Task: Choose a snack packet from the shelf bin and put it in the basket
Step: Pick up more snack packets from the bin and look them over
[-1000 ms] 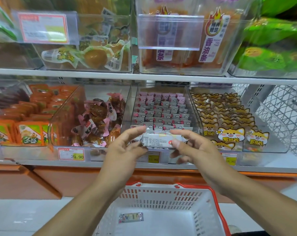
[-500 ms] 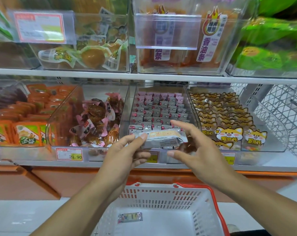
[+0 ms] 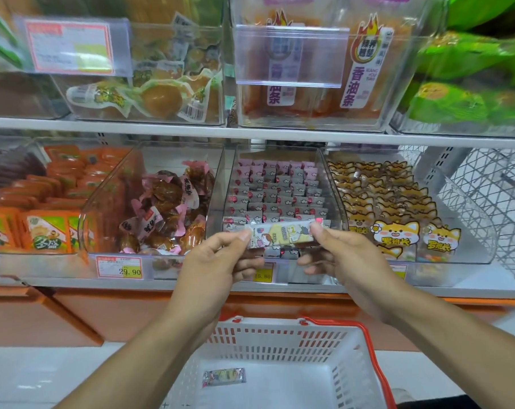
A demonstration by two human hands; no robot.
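The snack packet (image 3: 281,237) is out of the shelf bin (image 3: 280,202), level at the bin's front edge, pinched at either end by the left hand (image 3: 218,261) and right hand (image 3: 348,258). Next, I judge: lower it into the basket (image 3: 280,340) below, where one packet (image 3: 223,377) lies.

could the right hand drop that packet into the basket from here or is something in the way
Probably yes. The right hand and left hand pinch the small white snack packet above the open white plastic basket with red rim; nothing lies between.
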